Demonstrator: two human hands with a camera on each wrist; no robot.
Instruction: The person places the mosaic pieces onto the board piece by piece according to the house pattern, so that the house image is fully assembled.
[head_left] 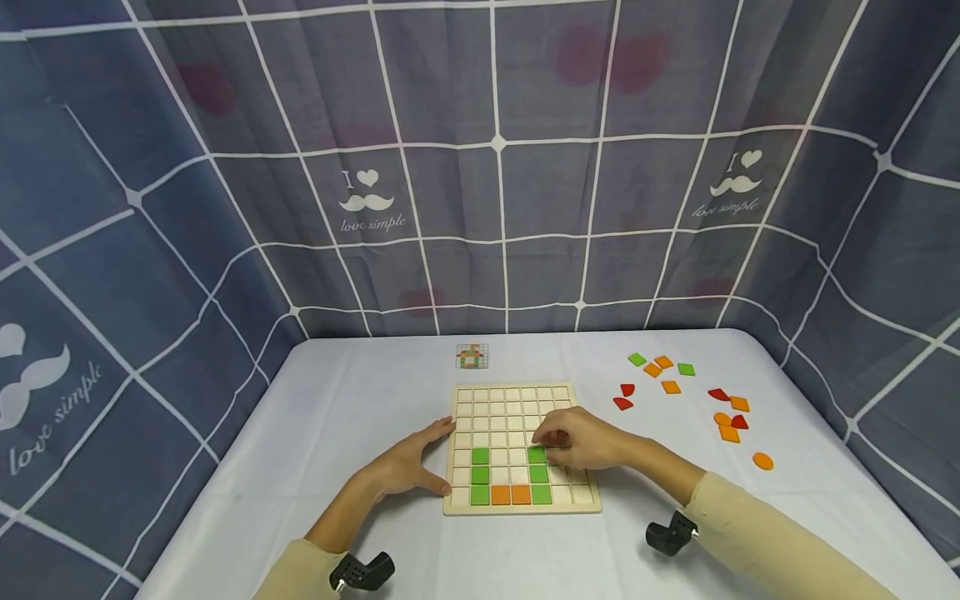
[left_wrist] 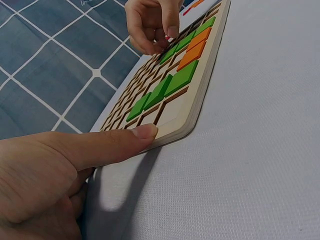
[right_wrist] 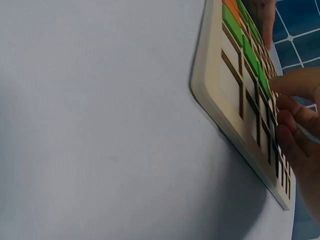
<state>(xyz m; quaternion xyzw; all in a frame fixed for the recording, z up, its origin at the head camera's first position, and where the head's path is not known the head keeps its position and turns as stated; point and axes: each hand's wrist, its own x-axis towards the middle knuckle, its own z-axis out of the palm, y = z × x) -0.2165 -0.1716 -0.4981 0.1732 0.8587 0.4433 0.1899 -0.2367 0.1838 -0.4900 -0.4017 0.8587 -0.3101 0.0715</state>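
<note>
A wooden grid board (head_left: 523, 508) lies on the table. Green square tiles (head_left: 480, 475) form a column on either side of two orange tiles (head_left: 511, 495) in the bottom row. My left hand (head_left: 405, 462) rests at the board's left edge, fingers spread, its thumb (left_wrist: 115, 145) pressing the near left corner. Over the right green column, my right hand (head_left: 588, 439) has thumb and fingertips pinched together. A bit of a small red piece (left_wrist: 168, 37) shows at those fingertips in the left wrist view; most of it is hidden.
Loose red, orange and green pieces (head_left: 671, 387) are scattered right of the board. A small picture card (head_left: 472, 356) lies behind it. The table has a white cloth (head_left: 360, 375), and a dark checked curtain (head_left: 450, 192) stands around the back and sides.
</note>
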